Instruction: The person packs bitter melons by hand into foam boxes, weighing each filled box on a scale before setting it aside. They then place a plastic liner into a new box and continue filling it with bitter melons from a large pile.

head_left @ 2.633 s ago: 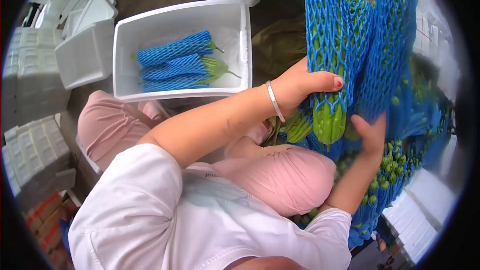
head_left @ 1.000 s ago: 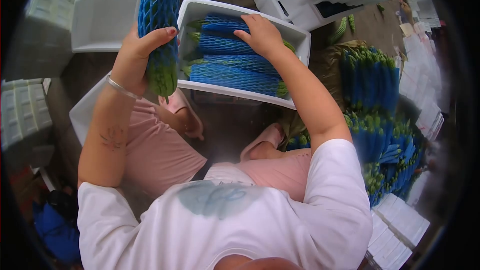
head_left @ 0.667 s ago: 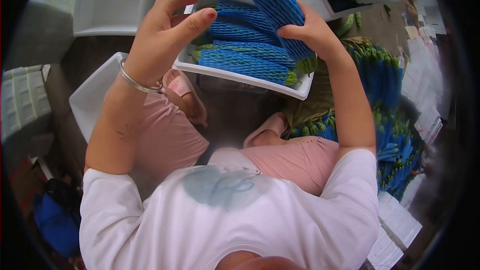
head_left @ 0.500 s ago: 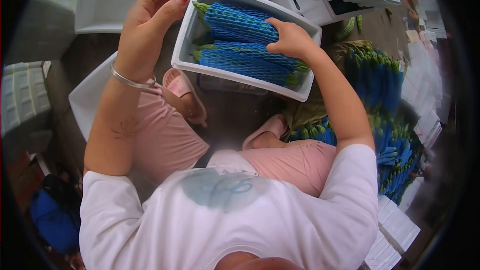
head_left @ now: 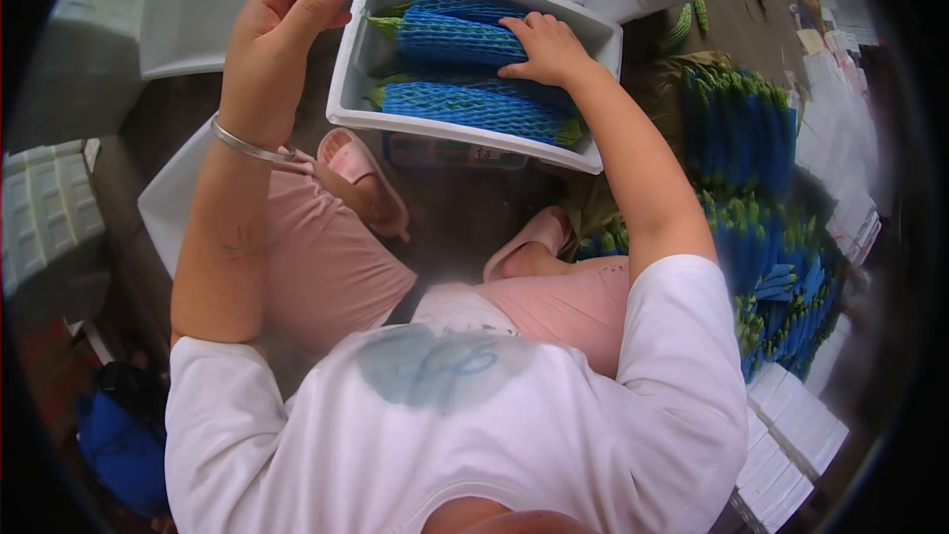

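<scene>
A white foam box (head_left: 341,89) stands in front of my knees, with several bitter melons in blue mesh sleeves lying lengthwise inside. My right hand (head_left: 549,51) reaches into it from the right, thumb and fingers spanning the right part of a sleeved bitter melon (head_left: 445,40) in the far half. Another sleeved bitter melon (head_left: 465,107) lies along the near side, its green ends showing. Beyond the box's left end, my left hand (head_left: 282,40) is raised, fingers loosely bent and apart, holding nothing. It wears a silver bangle (head_left: 252,151) at the wrist.
Bundles of sleeved bitter melons (head_left: 736,138) are piled at right on brown cloth. White foam boxes stand behind, including a box (head_left: 193,20) at upper left. Loose bitter melons (head_left: 677,32) lie on the floor. White foam pieces (head_left: 791,435) sit at lower right.
The box sits slightly higher and farther left in view. My right hand stays on the melon in the far half, its fingers now more spread. My left hand remains raised.
</scene>
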